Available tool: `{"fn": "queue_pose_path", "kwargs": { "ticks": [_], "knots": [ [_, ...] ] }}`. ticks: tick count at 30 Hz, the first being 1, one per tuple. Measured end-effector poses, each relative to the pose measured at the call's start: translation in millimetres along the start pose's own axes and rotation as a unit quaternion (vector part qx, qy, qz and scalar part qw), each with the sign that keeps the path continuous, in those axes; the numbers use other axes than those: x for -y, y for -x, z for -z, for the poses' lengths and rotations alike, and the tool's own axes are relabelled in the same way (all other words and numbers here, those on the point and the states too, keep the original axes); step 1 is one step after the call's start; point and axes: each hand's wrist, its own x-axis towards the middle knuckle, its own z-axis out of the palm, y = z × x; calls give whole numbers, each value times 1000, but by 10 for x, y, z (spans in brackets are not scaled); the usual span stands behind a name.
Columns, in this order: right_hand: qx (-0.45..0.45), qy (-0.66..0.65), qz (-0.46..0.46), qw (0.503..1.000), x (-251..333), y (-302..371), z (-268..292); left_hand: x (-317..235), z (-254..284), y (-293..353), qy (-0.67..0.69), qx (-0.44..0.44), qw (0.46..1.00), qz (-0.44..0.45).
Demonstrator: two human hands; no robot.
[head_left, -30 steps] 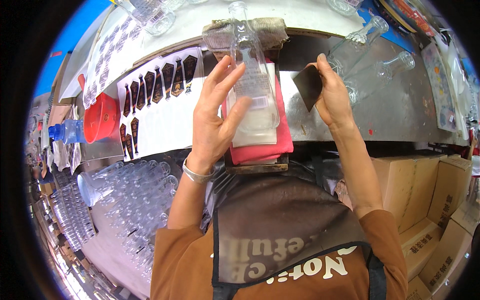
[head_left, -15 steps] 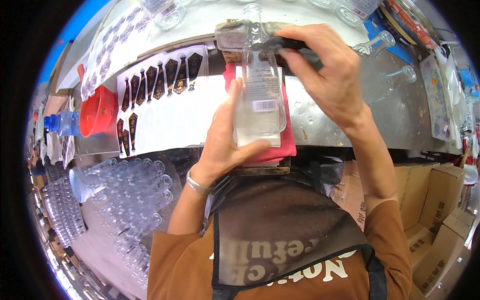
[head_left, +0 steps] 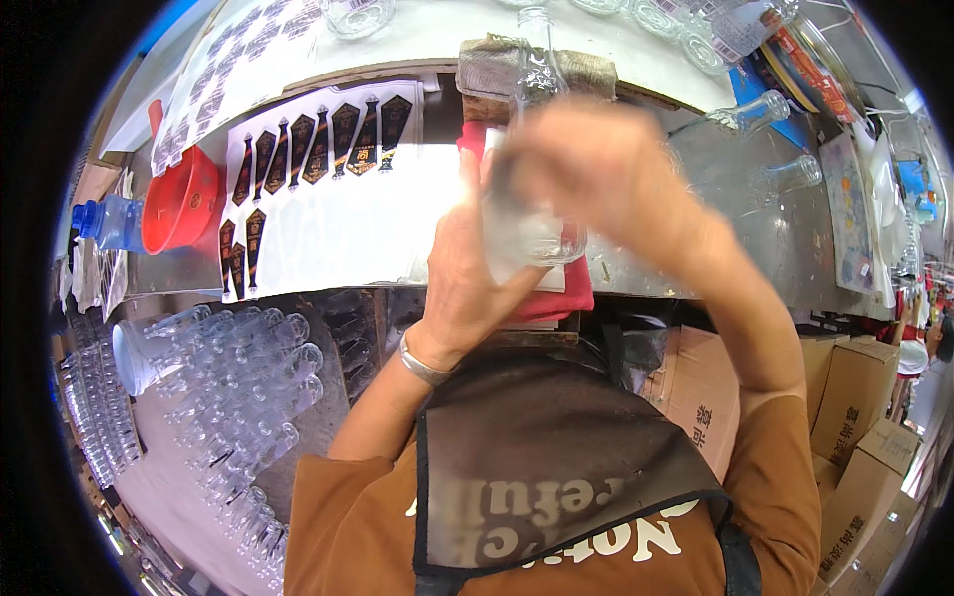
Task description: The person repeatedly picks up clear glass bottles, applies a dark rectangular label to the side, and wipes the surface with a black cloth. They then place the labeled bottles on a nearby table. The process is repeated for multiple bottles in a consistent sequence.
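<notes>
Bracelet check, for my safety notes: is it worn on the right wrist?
No, the silver bracelet circles the wrist of the left hand.

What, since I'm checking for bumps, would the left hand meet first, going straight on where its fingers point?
Probably the padded block under the bottle's neck; depth is unclear, so the left hand might pass over.

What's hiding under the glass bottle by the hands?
The bottle has a cloth-covered block under its neck, and a white layer and red cloth lower down. The blurred right hand hides what's beneath the middle.
</notes>
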Motion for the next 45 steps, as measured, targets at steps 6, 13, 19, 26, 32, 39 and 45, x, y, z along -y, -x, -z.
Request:
{"fn": "queue_pose_path", "kwargs": {
  "ticks": [6,13,19,26,32,39,45],
  "knots": [
    [-33,-76,72,994,214,295,47,-36,28,-15,-61,9,998,-15],
    [-200,-94,-53,974,-363,201,57,-195,81,-166,-62,63,996,-1],
    [-158,-119,-3,980,-296,333,11,12,191,-91,62,97,993,40],
    [-140,-272,17,952,14,870,-154,73,198,-101,91,109,988,52],
    [-291,-202,-147,923,-584,587,-183,71,189,-82,88,113,988,66],
    [-91,-171,20,981,75,706,-35,-44,163,-43,5,98,994,46],
    [-333,-131,-121,926,-406,75,276,-179,244,-192,134,92,984,67]
  ]
}}
